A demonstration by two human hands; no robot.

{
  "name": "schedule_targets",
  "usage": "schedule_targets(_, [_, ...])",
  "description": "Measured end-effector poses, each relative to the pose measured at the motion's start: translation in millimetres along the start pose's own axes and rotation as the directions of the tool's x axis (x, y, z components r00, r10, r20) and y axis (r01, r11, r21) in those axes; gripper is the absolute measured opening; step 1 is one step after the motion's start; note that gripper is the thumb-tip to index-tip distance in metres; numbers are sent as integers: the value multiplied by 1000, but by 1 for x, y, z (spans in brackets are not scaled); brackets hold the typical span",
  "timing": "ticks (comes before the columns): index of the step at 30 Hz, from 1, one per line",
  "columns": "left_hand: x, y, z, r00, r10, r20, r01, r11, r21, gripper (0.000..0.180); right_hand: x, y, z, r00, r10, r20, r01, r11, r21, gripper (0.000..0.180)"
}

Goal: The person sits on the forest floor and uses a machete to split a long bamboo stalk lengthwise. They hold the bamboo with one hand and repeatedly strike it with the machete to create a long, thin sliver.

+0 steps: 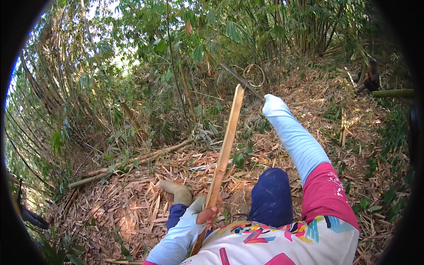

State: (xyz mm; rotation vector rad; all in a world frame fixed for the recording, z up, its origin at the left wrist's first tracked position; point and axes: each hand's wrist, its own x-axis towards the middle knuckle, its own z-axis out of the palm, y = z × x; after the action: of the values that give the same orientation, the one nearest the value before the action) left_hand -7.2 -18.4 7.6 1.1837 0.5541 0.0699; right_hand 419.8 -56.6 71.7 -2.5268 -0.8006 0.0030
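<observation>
Left hand (204, 213): gloved, fingertips bare, clenched around the lower part of the bamboo strip (223, 159), close to the chest.
Bamboo strip: long, flat, pale tan, held tilted, rising from the left fist up and to the right, top end near the blade.
Right hand (272, 104): gloved in white, raised at arm's length, wrapped around the handle of the knife (240, 81); grip itself mostly hidden by the glove.
Knife: thin dark blade, pointing up and to the left from the right fist, just above and beside the strip's top end; contact with the strip not clear.
Knees: blue trousers, one boot (177, 191) resting on dry leaf litter (132, 207).
Ground: slope strewn with dry bamboo husks and a fallen bamboo pole (132, 161).
Background: dense bamboo thicket (145, 57); another person (370, 76) sitting far off at upper right.
</observation>
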Motion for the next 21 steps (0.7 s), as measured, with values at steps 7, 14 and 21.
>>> schedule_targets(7, [8, 28, -16, 992, 67, 109, -63, 997, -42, 60, 34, 145, 105, 999, -3, 34, -13, 879, 477, 26])
schedule_targets(14, [23, -1, -50, 987, -12, 160, 44, 979, -197, 53, -149, 4, 44, 969, -242, 41, 202, 884, 422, 15])
schedule_targets(21, [18, 5, -28, 995, -19, 102, 41, 976, -214, 46, -179, -54, 18, 781, -543, 308, 561, 827, 37, 14])
